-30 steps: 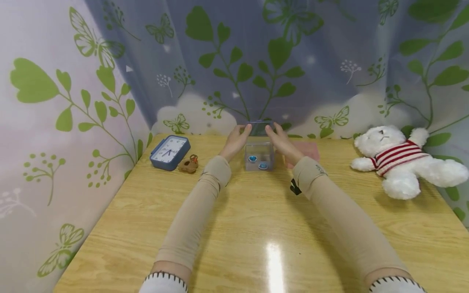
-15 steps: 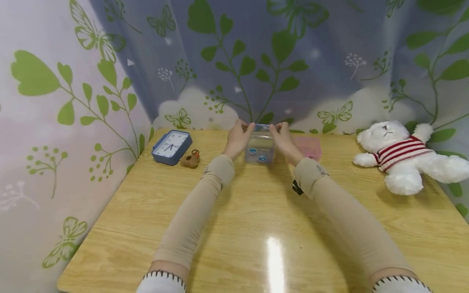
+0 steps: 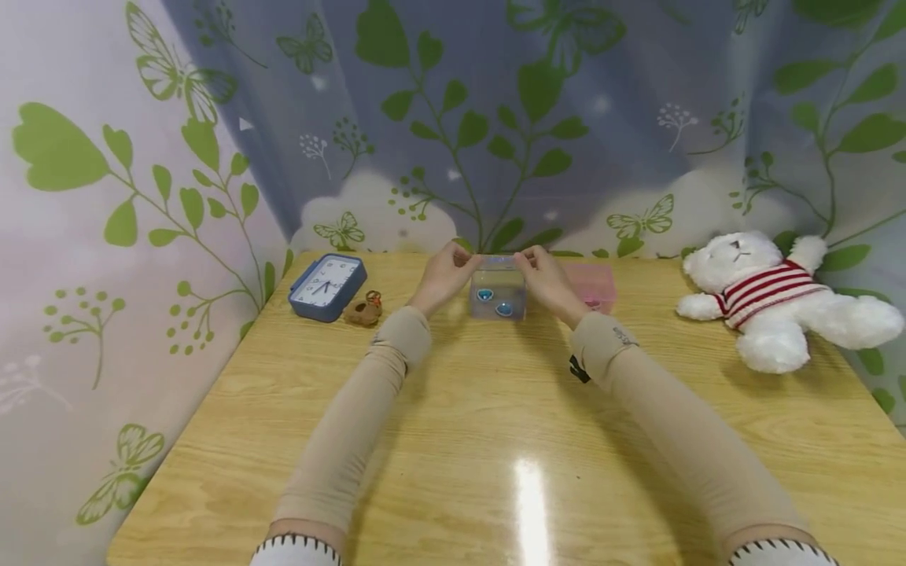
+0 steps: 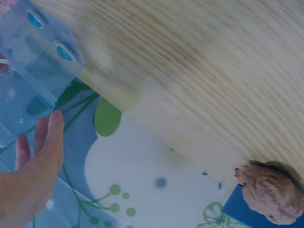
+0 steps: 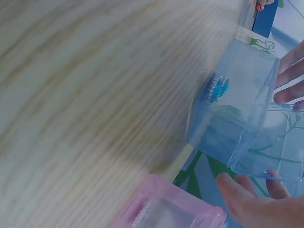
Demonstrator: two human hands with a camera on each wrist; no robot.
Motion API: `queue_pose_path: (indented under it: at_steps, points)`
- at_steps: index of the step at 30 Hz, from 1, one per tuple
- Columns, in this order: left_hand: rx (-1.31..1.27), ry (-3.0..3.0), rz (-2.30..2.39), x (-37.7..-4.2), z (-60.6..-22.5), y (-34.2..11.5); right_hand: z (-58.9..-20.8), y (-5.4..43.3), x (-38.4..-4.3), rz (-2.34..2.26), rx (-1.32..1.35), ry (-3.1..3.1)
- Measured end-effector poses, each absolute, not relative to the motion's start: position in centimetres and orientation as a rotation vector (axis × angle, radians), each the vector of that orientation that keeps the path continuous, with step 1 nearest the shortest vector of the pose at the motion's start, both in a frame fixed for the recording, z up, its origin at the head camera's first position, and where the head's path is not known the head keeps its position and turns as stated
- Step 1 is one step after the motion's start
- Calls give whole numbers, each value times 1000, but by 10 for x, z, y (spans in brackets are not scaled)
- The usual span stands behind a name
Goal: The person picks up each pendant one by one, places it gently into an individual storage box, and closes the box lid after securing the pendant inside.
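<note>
A clear bluish plastic box [image 3: 498, 303] stands near the table's back edge, with two blue gem ornaments [image 3: 504, 309] on its front. Its clear lid [image 5: 285, 142] stretches out behind the box at an angle in the right wrist view. My left hand [image 3: 447, 275] holds the lid's left side, thumb and fingers at its edge. On the opposite side, my right hand [image 3: 548, 284] pinches the lid's right edge. The left wrist view shows the left fingers [image 4: 54, 128] by a corner of the lid. Parts of both hands are hidden behind the lid.
A pink clear box [image 3: 593, 283] stands just right of the bluish one, partly behind my right wrist. At left are a blue alarm clock [image 3: 328, 287] and a brown plush keychain [image 3: 363, 312]. A white teddy bear [image 3: 775, 303] lies at far right. A patterned curtain [image 3: 453, 118] hangs behind.
The lid's edge and both hands have come down from above the box to about its top. The box stays in place; the head view has shifted slightly.
</note>
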State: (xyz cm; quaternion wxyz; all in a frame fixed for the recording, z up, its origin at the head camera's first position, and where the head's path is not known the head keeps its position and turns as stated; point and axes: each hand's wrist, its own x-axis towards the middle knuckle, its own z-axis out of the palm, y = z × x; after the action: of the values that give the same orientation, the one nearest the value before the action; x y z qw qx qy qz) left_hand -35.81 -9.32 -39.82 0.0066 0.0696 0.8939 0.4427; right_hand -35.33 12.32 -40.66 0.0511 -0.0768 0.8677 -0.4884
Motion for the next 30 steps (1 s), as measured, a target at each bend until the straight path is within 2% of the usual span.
queue_pose_path:
  at_steps: [14, 30]
  points:
    - [516, 2825, 1094, -357, -404, -101, -414, 129, -349, -1239, -482, 2704]
    - [496, 2857, 1025, -353, -420, -96, -421, 122, -345, -1063, -528, 2758]
